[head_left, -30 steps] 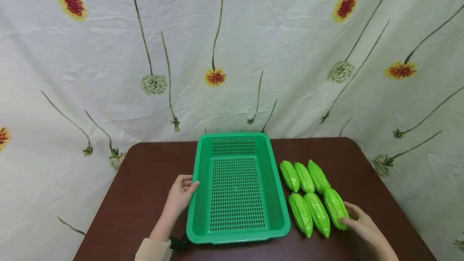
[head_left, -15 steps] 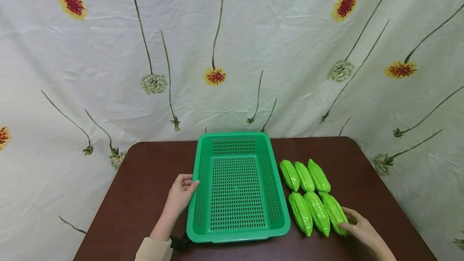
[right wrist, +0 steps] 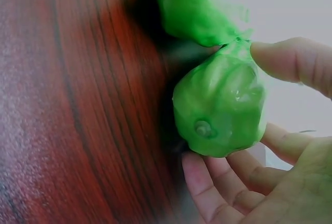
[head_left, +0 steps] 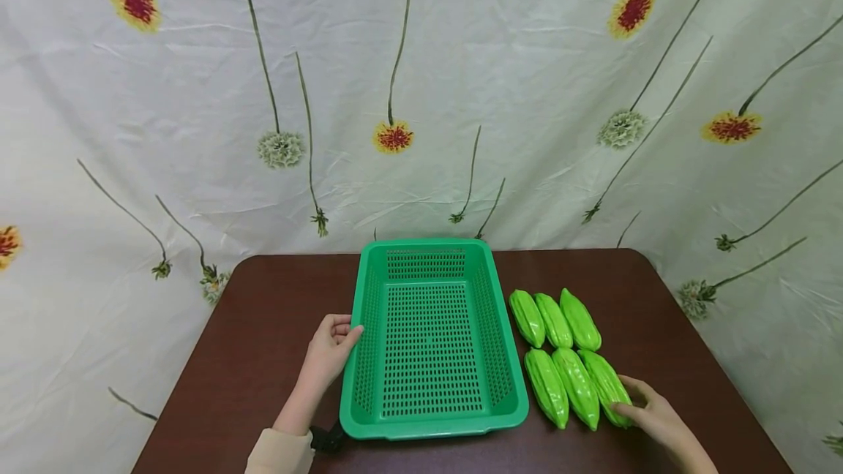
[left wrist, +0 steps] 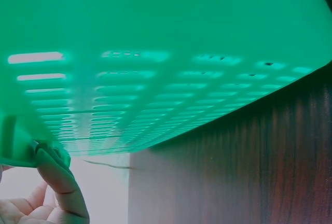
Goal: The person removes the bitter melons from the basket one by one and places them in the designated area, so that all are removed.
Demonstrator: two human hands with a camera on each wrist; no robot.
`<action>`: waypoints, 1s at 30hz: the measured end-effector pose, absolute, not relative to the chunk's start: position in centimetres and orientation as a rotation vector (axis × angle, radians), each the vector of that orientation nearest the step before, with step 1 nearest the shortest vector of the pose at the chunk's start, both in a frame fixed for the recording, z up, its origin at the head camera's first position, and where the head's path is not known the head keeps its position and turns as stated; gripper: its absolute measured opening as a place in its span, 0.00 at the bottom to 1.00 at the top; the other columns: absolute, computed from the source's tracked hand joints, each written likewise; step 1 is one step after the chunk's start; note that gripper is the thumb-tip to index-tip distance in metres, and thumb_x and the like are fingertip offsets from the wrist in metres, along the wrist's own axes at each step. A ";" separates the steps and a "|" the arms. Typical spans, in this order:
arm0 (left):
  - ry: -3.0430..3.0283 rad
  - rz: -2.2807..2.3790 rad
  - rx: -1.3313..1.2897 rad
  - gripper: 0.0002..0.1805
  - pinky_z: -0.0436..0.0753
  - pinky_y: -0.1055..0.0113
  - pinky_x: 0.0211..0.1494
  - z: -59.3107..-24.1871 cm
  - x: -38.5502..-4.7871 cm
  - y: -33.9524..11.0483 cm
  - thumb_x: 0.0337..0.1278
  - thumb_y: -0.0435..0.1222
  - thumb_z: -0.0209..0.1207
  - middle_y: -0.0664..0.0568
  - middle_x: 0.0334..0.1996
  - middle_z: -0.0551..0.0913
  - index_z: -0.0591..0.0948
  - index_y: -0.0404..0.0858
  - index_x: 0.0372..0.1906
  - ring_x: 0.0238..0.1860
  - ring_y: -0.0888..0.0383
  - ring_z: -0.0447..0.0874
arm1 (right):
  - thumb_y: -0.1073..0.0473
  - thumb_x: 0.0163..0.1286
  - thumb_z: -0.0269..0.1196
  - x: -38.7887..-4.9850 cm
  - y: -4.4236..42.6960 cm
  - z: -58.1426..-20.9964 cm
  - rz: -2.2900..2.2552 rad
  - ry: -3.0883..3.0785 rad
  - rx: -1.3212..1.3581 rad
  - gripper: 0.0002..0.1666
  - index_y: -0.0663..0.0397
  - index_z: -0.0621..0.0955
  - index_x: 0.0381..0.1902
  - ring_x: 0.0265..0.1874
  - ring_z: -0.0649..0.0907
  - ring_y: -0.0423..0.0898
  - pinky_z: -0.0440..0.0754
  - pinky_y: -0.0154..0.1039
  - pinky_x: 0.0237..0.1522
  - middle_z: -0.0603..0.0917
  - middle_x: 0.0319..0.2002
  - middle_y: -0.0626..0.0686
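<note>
My left hand grips the left rim of a green plastic basket, thumb on top and fingers curled beneath. Up close in the left wrist view, the slotted basket wall fills most of the picture. On the right, my right hand holds a bright green, ridged bitter melon, the front-right one of two short rows. In the right wrist view its stem end faces the camera, with the thumb on one side and fingers on the other. Another bitter melon lies right beside it.
Several more bitter melons lie right of the basket, in a back row and a front row. Everything stands on a dark brown wooden table. A white flowered cloth hangs behind it. Something black sits by the left wrist.
The right hand has brought its bitter melon down and toward me, from partly overlapping the back row into line with the front row. The left hand and basket stay put.
</note>
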State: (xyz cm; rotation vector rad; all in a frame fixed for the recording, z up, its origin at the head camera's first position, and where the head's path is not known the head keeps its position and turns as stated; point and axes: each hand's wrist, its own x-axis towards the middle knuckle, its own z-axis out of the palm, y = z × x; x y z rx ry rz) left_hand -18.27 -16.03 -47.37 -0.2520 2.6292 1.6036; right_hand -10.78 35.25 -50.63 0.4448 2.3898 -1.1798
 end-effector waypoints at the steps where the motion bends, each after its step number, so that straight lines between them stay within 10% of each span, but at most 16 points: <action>1: 2.629 1.605 -0.251 0.20 0.77 0.65 0.37 -47.3 -18.3 -16.0 0.69 0.37 0.58 0.39 0.45 0.79 0.72 0.30 0.59 0.41 0.51 0.80 | 0.44 0.69 0.62 -10.8 35.2 -50.6 -1.179 2.390 0.448 0.51 0.74 0.55 0.72 0.61 0.69 0.73 0.78 0.54 0.49 0.62 0.65 0.79; 30: 2.650 1.571 -0.183 0.20 0.81 0.61 0.41 -47.1 -18.4 -16.5 0.68 0.37 0.58 0.37 0.46 0.79 0.73 0.29 0.57 0.44 0.48 0.82 | 0.42 0.76 0.55 -13.7 30.4 -43.6 -1.476 2.505 0.236 0.44 0.59 0.54 0.77 0.68 0.68 0.60 0.69 0.61 0.64 0.62 0.72 0.67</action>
